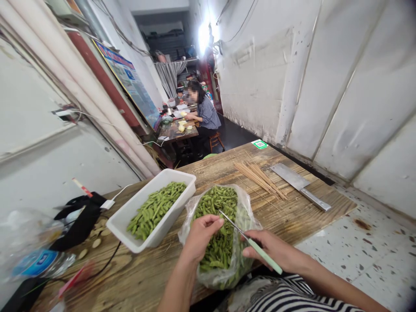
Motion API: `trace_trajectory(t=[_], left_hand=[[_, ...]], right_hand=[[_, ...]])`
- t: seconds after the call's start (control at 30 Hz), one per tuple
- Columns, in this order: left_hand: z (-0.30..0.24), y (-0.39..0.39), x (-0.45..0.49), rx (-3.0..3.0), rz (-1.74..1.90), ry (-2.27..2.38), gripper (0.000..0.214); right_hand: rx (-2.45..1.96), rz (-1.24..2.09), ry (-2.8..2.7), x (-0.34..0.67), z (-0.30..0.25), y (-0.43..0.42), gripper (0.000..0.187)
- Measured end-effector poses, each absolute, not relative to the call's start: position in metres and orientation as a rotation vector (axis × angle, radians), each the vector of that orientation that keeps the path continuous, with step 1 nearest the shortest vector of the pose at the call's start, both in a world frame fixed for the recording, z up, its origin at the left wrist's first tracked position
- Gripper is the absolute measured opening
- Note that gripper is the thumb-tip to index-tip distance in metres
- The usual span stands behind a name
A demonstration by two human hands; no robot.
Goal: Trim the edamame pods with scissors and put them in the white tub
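Gripping scissors (261,253) in the right hand (273,246), blades over bagged pods (217,199).
Pinching left hand (203,234) closed above the pods, cannot tell on what, hiding some; pointing scissors forward-left, aslant over the bag (246,208). Leftward, tub (169,221); rightward, skewers (260,177) and cleaver (292,177).

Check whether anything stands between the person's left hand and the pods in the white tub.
Only low barriers show: the clear bag's crumpled edge, then the white tub's near wall. Nothing else visible separates the left hand from those pods.
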State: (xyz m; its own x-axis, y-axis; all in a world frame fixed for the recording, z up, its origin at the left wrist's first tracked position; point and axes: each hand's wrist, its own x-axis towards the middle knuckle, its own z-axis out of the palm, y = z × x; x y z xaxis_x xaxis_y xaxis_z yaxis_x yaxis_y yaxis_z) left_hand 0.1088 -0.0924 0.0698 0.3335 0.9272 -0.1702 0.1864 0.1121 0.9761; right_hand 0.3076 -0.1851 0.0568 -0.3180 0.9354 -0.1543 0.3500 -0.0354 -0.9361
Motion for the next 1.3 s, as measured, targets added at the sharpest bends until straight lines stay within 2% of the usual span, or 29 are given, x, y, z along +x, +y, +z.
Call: trace_trajectory(t=[0.1, 0.2, 0.5, 0.67, 0.87, 1.1, 1.3], left_hand=[[0.066, -0.093, 0.107, 1.324, 0.734, 1.094, 0.030], [0.063, -0.093, 0.106, 1.296, 0.723, 1.091, 0.029], [0.067, -0.098, 0.105, 1.149, 0.586, 1.045, 0.033], [0.068, -0.097, 0.101, 1.133, 0.527, 0.979, 0.033], [0.071, -0.096, 0.098, 0.907, 0.742, 0.958, 0.034], [0.064, -0.094, 0.099, 0.950, 1.020, 1.033, 0.033], [0.059, -0.095, 0.100, 0.960, 1.010, 0.998, 0.030]], right_hand=[[-1.295, 1.577, -1.552, 0.306, 0.050, -0.187, 0.046], [-1.287, 1.628, -1.509, 0.304, 0.049, -0.187, 0.047], [-1.413, 1.261, -1.795, 0.304, 0.061, -0.183, 0.039], [-1.452, 1.226, -1.808, 0.307, 0.054, -0.182, 0.040], [-1.332, 1.545, -1.565, 0.308, 0.050, -0.186, 0.045], [-1.189, 1.585, -1.645, 0.313, 0.046, -0.191, 0.044], [-1.155, 1.687, -1.514, 0.308, 0.051, -0.189, 0.051]])
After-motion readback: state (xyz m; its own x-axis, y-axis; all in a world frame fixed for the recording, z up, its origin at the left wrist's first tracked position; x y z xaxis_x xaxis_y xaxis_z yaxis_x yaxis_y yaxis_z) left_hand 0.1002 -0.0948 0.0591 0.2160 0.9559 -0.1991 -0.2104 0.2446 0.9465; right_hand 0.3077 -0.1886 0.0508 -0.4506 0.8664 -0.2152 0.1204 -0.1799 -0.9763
